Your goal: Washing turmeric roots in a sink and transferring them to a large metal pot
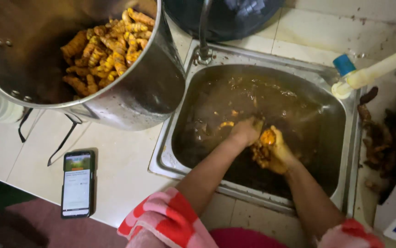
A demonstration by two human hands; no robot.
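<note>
Both my hands are down in a steel sink [258, 59] filled with dark brown water. My left hand [246, 131] and my right hand [276, 154] close together around a clump of orange turmeric roots [266, 138] at the water's surface. More orange pieces float near them. My sleeves are pink and red. A large steel pot [129, 94] stands tilted on the counter to the left, holding a heap of cleaned orange turmeric roots [106, 46].
A tap [203, 32] rises at the sink's back edge. A phone [77, 183] with a lit screen lies on the pale tiled counter at the front left. Dark unwashed roots [381, 138] lie right of the sink. A white pipe with a blue cap [367, 73] juts in.
</note>
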